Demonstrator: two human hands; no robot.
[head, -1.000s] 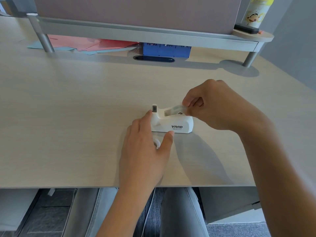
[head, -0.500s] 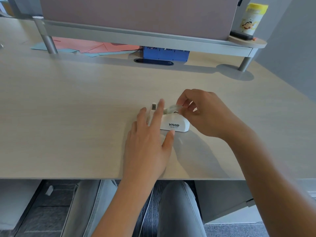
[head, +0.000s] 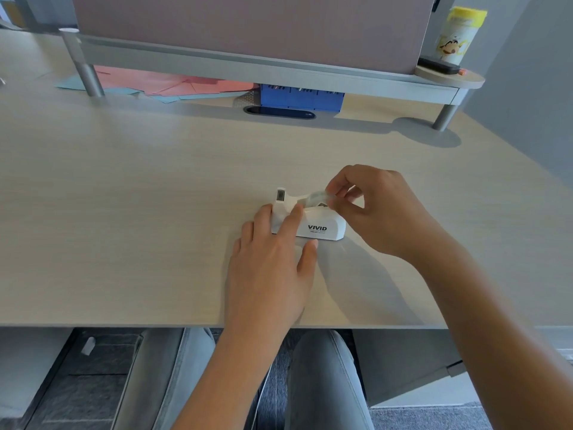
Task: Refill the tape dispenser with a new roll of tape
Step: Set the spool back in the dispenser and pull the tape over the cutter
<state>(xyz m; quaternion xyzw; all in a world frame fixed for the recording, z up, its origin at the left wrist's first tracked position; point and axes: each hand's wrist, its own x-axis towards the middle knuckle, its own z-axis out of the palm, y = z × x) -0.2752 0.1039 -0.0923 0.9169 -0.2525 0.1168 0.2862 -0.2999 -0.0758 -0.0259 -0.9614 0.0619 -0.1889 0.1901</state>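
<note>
A small white tape dispenser (head: 325,226) marked VIVID stands on the pale wood desk (head: 139,197), its cutter end pointing left. A clear roll of tape (head: 317,197) sits partly in the dispenser's well. My right hand (head: 381,212) pinches the roll from the right with thumb and fingertips. My left hand (head: 273,262) lies flat on the desk against the dispenser's left front, its fingers spread over the cutter end, its thumb by the base. The roll's lower half is hidden in the well.
A raised grey shelf (head: 248,66) on metal legs runs along the back. Under it lie pink and blue papers (head: 173,85) and a blue box (head: 302,96). A yellow-capped canister (head: 459,35) stands at the shelf's right end. The desk's front edge is close to me.
My left hand has flattened, its fingers sliding over the dispenser's cutter end. My right hand has stayed on the roll at the well, lowering slightly. The view has shifted a little.
</note>
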